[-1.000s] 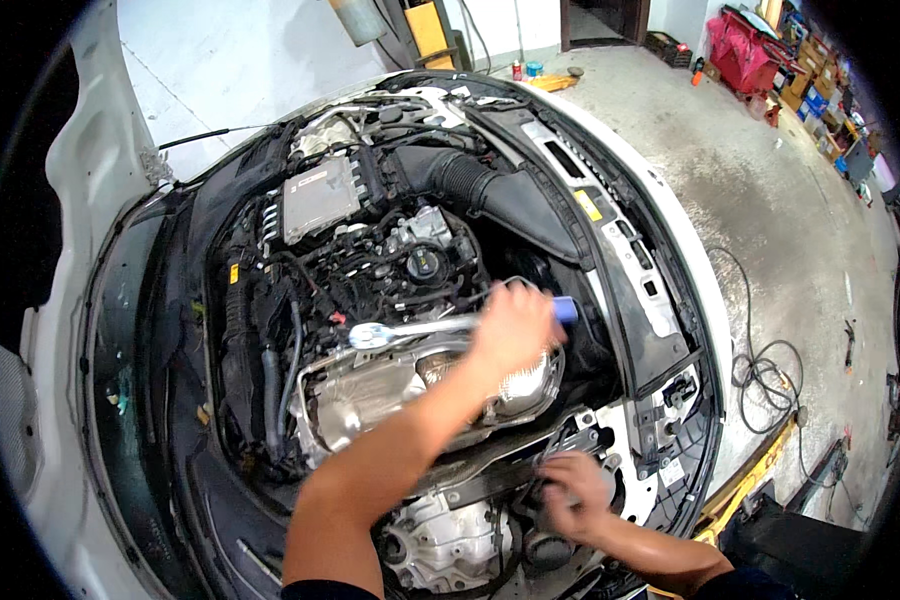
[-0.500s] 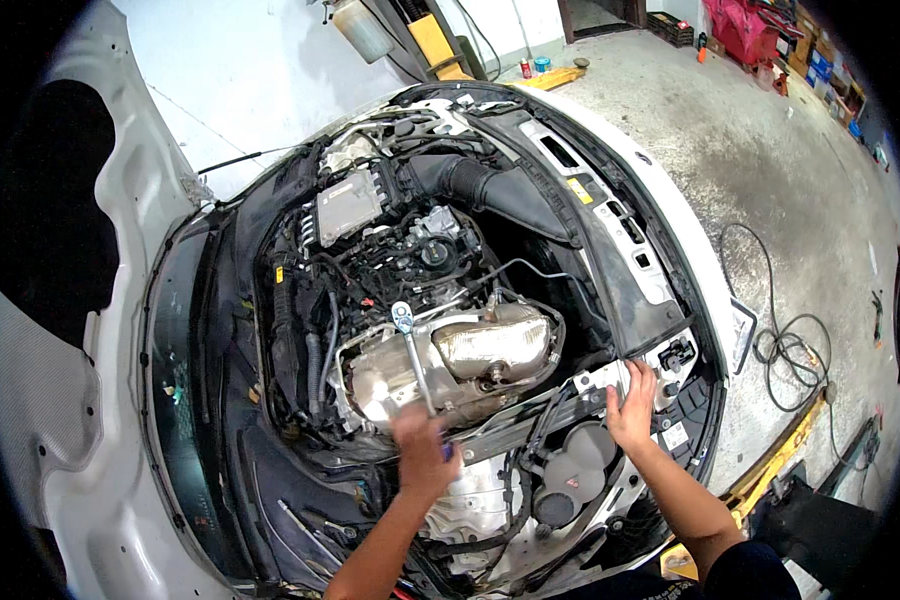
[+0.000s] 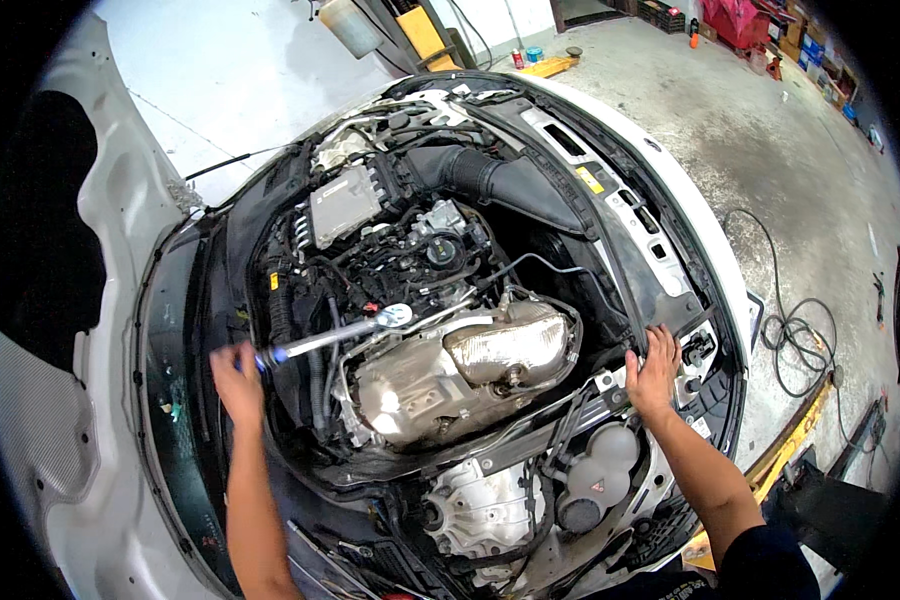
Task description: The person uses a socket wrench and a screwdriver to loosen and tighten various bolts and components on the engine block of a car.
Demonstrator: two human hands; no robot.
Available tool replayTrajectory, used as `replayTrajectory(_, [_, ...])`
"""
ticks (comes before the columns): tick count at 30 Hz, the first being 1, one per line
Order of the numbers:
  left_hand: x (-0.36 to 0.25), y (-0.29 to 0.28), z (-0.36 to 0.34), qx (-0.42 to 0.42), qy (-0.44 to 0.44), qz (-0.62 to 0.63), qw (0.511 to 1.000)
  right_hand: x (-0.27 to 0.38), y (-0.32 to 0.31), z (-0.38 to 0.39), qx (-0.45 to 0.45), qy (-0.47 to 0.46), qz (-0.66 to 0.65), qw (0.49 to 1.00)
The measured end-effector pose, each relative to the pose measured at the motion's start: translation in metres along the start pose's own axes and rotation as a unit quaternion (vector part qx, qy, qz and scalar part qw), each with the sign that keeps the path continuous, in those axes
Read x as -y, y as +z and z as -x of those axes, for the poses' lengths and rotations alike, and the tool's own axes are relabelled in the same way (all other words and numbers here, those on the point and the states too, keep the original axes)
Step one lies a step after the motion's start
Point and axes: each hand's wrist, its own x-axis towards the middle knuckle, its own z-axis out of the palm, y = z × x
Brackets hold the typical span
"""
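Observation:
My left hand (image 3: 238, 388) grips the blue handle end of a long chrome ratchet wrench (image 3: 338, 334). The wrench lies slantwise over the engine (image 3: 390, 262), its round head at the engine's edge beside the silver heat shield (image 3: 400, 388). What sits under the ratchet head is hidden. My right hand (image 3: 656, 376) rests with fingers stretched out on the front crossmember (image 3: 622, 290), near its corner bracket. The hand holds nothing. A bright metal catalytic converter cover (image 3: 508, 348) lies between the two hands.
A grey fluid reservoir (image 3: 602, 465) and a white strut tower (image 3: 480, 508) are close to me. The raised hood (image 3: 120, 400) stands at the left. Thin metal rods (image 3: 320, 550) lie at the lower left. A black cable (image 3: 796, 342) coils on the floor at right.
My left hand has swung the ratchet handle leftward, from pointing toward me to pointing at the windshield. My right hand stays on the front crossmember.

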Motion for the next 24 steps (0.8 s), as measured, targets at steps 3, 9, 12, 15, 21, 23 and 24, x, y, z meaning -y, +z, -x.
replayTrajectory(3, [0.041,0.079,-0.076,0.016,-0.397,0.208,0.894,0.008,-0.001,0.0,0.016,0.008,0.005,1.0])
replayTrajectory(9, [0.123,0.139,-0.188,0.281,-0.334,-0.169,0.884,0.027,0.001,-0.001,0.04,0.018,-0.034,0.998])
replayTrajectory(12, [-0.047,0.2,-0.193,0.122,-0.247,-0.032,0.961,0.008,0.0,-0.005,0.025,0.029,0.027,0.999])
replayTrajectory(15, [-0.161,0.179,-0.187,0.092,0.047,0.043,0.994,0.018,0.008,0.003,0.031,0.018,0.018,0.999])
replayTrajectory(21, [-0.345,0.125,-0.064,0.339,0.314,0.166,0.871,0.008,0.002,-0.004,0.005,0.023,0.015,1.0])
replayTrajectory(23, [-0.355,0.102,-0.003,0.46,0.41,0.084,0.783,0.008,0.006,-0.002,0.004,0.016,0.009,1.0])
replayTrajectory(24, [-0.334,0.098,0.034,0.467,0.494,0.145,0.719,0.01,0.01,0.0,-0.001,0.01,0.008,1.0])
